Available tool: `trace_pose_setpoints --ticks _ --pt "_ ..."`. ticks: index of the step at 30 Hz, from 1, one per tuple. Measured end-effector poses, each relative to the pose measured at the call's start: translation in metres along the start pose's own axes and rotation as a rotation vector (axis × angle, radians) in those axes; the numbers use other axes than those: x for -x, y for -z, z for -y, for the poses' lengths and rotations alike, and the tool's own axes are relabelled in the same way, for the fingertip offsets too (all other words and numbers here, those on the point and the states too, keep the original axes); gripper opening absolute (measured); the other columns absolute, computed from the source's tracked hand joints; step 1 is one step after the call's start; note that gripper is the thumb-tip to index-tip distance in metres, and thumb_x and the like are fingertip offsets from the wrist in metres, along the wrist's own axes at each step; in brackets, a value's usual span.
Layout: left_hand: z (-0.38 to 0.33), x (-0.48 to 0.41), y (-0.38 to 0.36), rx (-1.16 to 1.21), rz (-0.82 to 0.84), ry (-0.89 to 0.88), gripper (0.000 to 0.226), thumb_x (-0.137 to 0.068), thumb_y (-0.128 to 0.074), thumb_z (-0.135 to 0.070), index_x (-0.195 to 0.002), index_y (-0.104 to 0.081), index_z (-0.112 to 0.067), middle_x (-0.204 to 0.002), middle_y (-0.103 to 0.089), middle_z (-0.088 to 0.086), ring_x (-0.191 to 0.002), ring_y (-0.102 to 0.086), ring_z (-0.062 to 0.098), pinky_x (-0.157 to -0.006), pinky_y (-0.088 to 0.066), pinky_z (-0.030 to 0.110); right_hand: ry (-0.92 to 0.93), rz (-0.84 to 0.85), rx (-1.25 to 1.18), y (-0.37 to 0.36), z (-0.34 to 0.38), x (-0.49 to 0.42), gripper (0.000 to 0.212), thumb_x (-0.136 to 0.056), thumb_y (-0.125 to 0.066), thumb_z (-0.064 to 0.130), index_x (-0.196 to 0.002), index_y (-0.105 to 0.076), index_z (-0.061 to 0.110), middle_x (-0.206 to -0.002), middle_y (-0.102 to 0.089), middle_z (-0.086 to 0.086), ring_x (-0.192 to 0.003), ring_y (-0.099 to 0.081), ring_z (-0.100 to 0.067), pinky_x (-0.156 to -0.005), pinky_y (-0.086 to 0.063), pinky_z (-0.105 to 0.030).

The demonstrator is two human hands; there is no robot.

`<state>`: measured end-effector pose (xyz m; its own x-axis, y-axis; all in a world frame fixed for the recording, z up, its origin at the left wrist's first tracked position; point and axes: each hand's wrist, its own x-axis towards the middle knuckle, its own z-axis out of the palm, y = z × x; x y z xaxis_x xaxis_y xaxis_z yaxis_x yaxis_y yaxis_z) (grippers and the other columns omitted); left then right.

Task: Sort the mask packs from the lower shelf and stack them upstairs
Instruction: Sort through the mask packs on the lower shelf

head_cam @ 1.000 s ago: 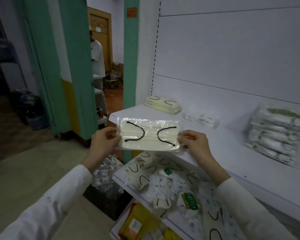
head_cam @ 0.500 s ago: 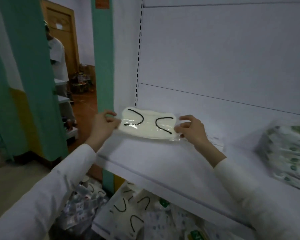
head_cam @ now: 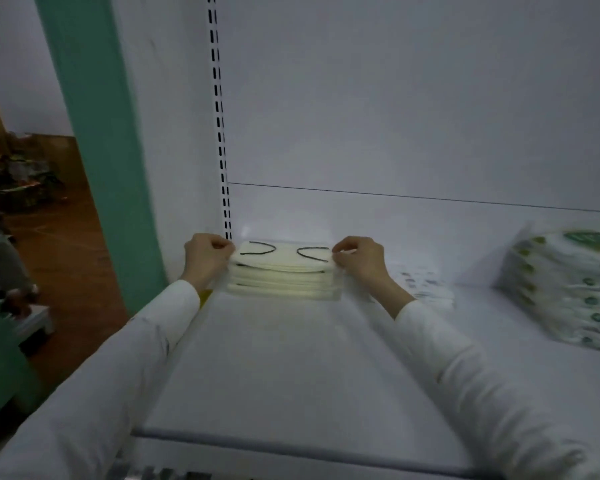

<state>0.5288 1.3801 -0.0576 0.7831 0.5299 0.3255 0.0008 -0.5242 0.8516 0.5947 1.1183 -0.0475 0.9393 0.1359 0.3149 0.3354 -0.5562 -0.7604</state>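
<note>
**Partly stocked: cream mask packs, upper shelf, left rear corner**

Item. One mask pack point(head_cam: 283, 256), cream with two black ear loops under clear film, was recorded lying flat as the top layer of a stack of like packs point(head_cam: 284, 284). The stack was set on the upper shelf point(head_cam: 291, 368), against the back panel and just beside the slotted upright point(head_cam: 219, 116).

Progress. Several packs were logged as already stacked; the exact count was lost to blur. The lower shelf was not shown, so the remainder to be sorted could not be told. The task was judged under way, with the top pack laid down but not yet released.

Hold. The left hand point(head_cam: 207, 254) was noted at the pack's left end and the right hand point(head_cam: 359, 258) at its right end, with the pack spanned between them. The left fingers point(head_cam: 222, 244) were curled together on the short edge. The right fingertips point(head_cam: 343, 253) were pinched on the opposite edge.

Also listed. A pile of green-labelled packs point(head_cam: 568, 289) was kept well apart at the far right. A thin flat pack point(head_cam: 426, 289) was noted just beside the right wrist.
</note>
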Motion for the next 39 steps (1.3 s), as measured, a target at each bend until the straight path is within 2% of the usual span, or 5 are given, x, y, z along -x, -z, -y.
trace_pose_setpoints --ticks 7,14,27,36,39 --pt "0.014 -0.009 -0.001 -0.045 0.076 -0.059 0.016 -0.086 -0.065 -0.012 -0.096 -0.073 -0.001 -0.097 -0.071 0.013 -0.093 -0.063 0.023 -0.084 -0.042 0.022 -0.06 0.0 0.073 -0.017 -0.001 0.007 0.014 -0.085 -0.06 0.009 -0.092 -0.072 0.006 -0.094 -0.07 -0.006 -0.088 -0.061 -0.015 -0.069 -0.034 -0.01" --pt "0.017 -0.001 0.012 -0.091 0.057 -0.165 0.021 -0.092 -0.056 -0.015 -0.107 -0.069 -0.007 -0.107 -0.068 0.01 -0.094 -0.06 0.023 -0.086 -0.041 0.024 -0.046 -0.022 0.215 -0.023 -0.001 0.015 0.028 -0.092 -0.053 0.021 -0.118 -0.06 0.013 -0.119 -0.063 -0.009 -0.111 -0.057 -0.027 -0.088 -0.042 -0.03" --pt "-0.029 0.165 0.048 0.025 0.007 -0.641 0.014 -0.084 -0.057 -0.004 -0.094 -0.066 -0.004 -0.09 -0.067 0.005 -0.076 -0.059 0.012 -0.066 -0.049 0.016 0.7 -0.161 0.423 0.024 0.006 0.147 0.035 -0.083 -0.052 0.013 -0.115 -0.062 0.006 -0.124 -0.06 -0.01 -0.112 -0.051 -0.032 -0.095 -0.033 -0.026" --pt "0.007 0.331 0.004 0.129 0.169 -0.654 0.012 -0.085 -0.058 0.001 -0.096 -0.063 -0.001 -0.089 -0.065 0.004 -0.072 -0.059 0.012 -0.065 -0.05 0.019 0.894 0.043 0.269 0.063 -0.057 0.304 0.028 -0.083 -0.045 -0.007 -0.101 -0.066 -0.006 -0.105 -0.067 -0.015 -0.098 -0.058 -0.032 -0.088 -0.047 -0.033" --pt "0.057 0.364 -0.021 0.191 0.22 -0.388 0.01 -0.088 -0.057 -0.01 -0.097 -0.062 -0.013 -0.089 -0.064 -0.006 -0.077 -0.06 0.01 -0.064 -0.05 0.02 0.923 0.219 0.322 0.05 -0.105 0.34 0.027 -0.084 -0.045 -0.003 -0.093 -0.07 -0.001 -0.094 -0.07 -0.011 -0.09 -0.063 -0.03 -0.08 -0.051 -0.033"
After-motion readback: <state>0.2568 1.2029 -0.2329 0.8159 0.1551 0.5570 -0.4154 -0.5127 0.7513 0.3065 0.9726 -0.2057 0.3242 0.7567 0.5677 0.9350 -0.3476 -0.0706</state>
